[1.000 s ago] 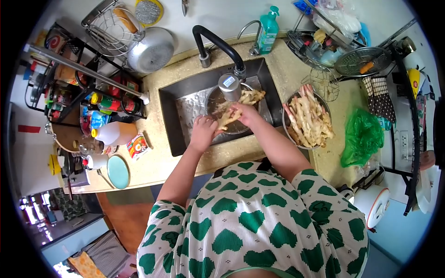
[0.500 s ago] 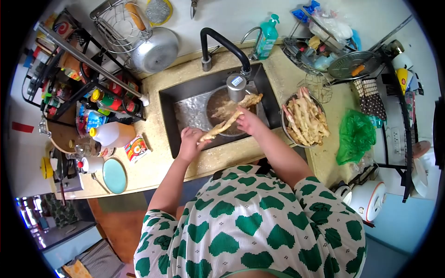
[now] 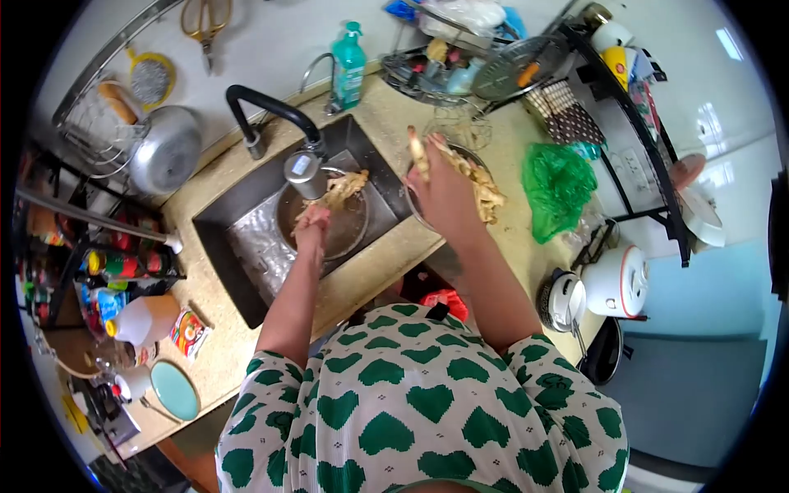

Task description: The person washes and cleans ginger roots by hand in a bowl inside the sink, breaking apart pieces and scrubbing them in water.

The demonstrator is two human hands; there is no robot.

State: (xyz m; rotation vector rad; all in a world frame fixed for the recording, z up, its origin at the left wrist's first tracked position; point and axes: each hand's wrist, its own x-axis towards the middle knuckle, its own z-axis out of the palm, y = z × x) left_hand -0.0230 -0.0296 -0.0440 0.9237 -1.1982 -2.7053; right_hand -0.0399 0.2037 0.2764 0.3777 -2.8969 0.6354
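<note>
Over the bowl in the sink, my left hand (image 3: 311, 230) has its fingers closed at the edge of the pale chicken feet (image 3: 341, 191); what it grips is hidden. The metal bowl (image 3: 355, 234) holds cloudy water under the faucet head (image 3: 304, 172). On the right, my right hand (image 3: 446, 193) is wrapped round a single chicken foot (image 3: 418, 154) that points upward. It is above the steel bowl of chicken feet (image 3: 486, 197) on the counter and covers part of that bowl.
A dark sink (image 3: 238, 275) surrounds the water bowl. Beyond the right bowl lies a green plastic bag (image 3: 559, 191). A soap bottle (image 3: 348, 67) stands behind the sink. To the left are a jug (image 3: 148, 320), a snack packet (image 3: 189, 333) and a teal plate (image 3: 174, 390).
The view has swung to the right. My right hand has moved from the sink to the right bowl with a chicken foot. My left hand has moved over the water bowl.
</note>
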